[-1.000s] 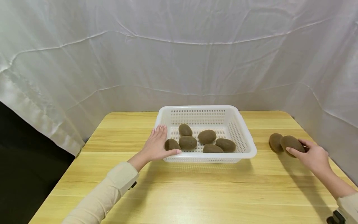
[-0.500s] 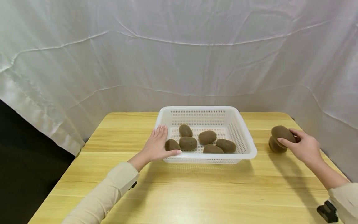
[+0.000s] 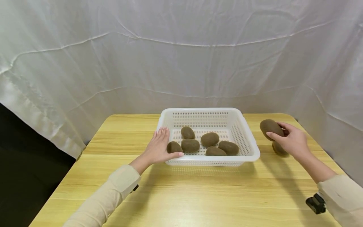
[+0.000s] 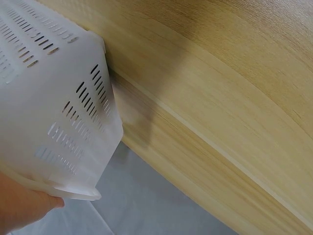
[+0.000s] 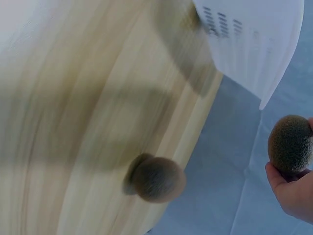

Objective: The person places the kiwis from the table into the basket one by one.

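Observation:
My right hand point(image 3: 293, 142) holds a brown kiwi point(image 3: 271, 128) between thumb and fingers, raised over the table to the right of a white plastic basket point(image 3: 250, 135). The same held kiwi point(image 5: 290, 144) shows fuzzy skin in the right wrist view. Below that hand another kiwi point(image 3: 279, 148) lies on the table, partly covered by the hand. My left hand point(image 3: 158, 147) rests on the basket's front left corner, fingers stretched over the left rim and thumb along the front one. Inside the basket lie several kiwis, among them one kiwi point(image 3: 210, 139) near the middle.
A pale wooden table point(image 3: 204, 195) carries everything. Behind it and to the right hangs a light grey curtain point(image 3: 198, 69). Dark cloth point(image 3: 28, 170) fills the left side, beyond the table edge.
My right hand has lifted its kiwi and carried it left and away from me, past the kiwi on the table and closer to the basket. The left hand stays put.

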`<state>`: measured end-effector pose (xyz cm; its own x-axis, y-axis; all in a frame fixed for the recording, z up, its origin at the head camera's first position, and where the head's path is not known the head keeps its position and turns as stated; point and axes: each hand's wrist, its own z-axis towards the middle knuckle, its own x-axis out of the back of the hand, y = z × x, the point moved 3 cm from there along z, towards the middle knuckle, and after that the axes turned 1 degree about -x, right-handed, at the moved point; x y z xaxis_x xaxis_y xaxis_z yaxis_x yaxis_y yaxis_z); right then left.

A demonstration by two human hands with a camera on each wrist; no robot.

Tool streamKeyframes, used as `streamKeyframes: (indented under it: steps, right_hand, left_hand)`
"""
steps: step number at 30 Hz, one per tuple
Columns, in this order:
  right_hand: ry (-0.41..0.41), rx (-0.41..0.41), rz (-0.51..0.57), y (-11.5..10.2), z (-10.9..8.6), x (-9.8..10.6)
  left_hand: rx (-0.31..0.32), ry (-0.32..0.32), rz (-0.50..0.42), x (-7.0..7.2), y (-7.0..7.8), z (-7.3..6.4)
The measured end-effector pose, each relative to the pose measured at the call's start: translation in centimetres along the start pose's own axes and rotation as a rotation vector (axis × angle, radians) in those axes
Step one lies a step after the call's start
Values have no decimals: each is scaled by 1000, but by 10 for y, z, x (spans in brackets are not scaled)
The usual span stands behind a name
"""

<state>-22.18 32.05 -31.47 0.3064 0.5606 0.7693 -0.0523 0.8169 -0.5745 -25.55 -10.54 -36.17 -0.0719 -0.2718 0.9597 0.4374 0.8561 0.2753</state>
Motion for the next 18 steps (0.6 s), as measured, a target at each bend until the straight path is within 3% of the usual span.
streamKeyframes:
  steps: [18]
  right_hand:
    - [-55,63,86,-42,10,-24]
  left_hand:
    - [5,-8,0,0,0,-1]
